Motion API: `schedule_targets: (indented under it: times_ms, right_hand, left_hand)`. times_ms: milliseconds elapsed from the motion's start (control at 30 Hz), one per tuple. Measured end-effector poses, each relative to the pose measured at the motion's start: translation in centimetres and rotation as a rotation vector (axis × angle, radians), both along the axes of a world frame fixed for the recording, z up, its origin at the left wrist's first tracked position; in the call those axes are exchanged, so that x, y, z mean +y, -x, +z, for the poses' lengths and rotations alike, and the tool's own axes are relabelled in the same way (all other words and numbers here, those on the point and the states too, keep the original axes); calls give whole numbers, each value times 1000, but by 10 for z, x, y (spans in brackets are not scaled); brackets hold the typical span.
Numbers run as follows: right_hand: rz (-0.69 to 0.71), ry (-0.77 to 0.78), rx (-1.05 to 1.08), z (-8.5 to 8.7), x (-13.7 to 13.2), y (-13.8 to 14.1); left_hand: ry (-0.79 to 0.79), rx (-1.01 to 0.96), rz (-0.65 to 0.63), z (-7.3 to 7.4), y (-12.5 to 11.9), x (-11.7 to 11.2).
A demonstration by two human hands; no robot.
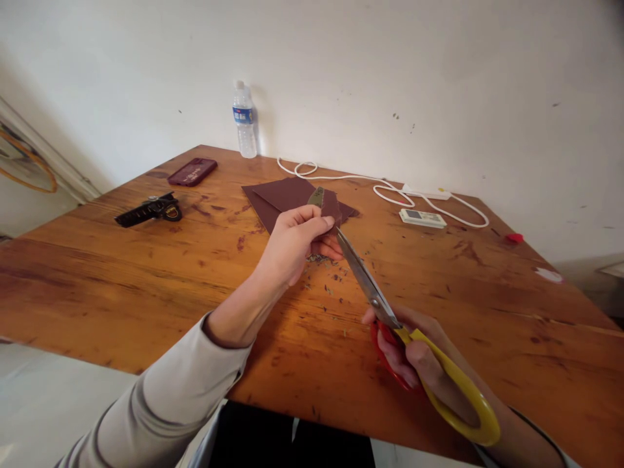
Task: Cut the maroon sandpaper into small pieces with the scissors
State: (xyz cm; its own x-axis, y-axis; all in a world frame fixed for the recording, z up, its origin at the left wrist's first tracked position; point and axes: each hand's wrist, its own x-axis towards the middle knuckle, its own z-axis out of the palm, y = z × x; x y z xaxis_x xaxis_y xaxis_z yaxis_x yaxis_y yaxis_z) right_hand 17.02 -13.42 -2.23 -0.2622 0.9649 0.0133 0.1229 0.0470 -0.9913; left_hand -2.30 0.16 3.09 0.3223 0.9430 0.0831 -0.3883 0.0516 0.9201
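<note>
Grey cloth covers the left forearm, the sleeve (166, 383) coming in from seven o'clock, with the left hand as the dial's centre. At four o'clock the right hand (419, 351) is closed around the handles of a pair of scissors (374, 303), thumb through the yellow loop, other fingers at the red one. Their metal blades, nearly together, aim at ten o'clock, tips just beside the left fingers; whether they touch anything, I cannot tell. Small scraps (336, 276) lie scattered on the wooden table (219, 305) at five o'clock. The left hand (305, 234) pinches a brown piece (331, 207) between thumb and fingers, apart from the right hand; a dark green piece (316, 196) shows against it. Toward three o'clock lie a white patch (548, 275), a red bit (514, 238) and a small pale device (422, 218). A black object (151, 209) rests at nine. Brown sheets (266, 195) overlap at twelve, a dark red phone case (192, 172) lies at ten, and beyond them a white cable (341, 175) loops toward two. Farthest, at eleven, a clear bottle (244, 123) stands upright near the wall (439, 78).
</note>
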Motion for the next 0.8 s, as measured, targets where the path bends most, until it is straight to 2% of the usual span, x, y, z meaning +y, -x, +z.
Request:
schedule_targets:
  times_ms: [600, 800]
  right_hand:
    - [-33, -74, -179, 9, 0, -3]
    - [-32, -101, -148, 9, 2, -2]
  left_hand:
    - [2, 3, -11, -1, 0, 1]
    - [-4, -6, -11, -3, -1, 2]
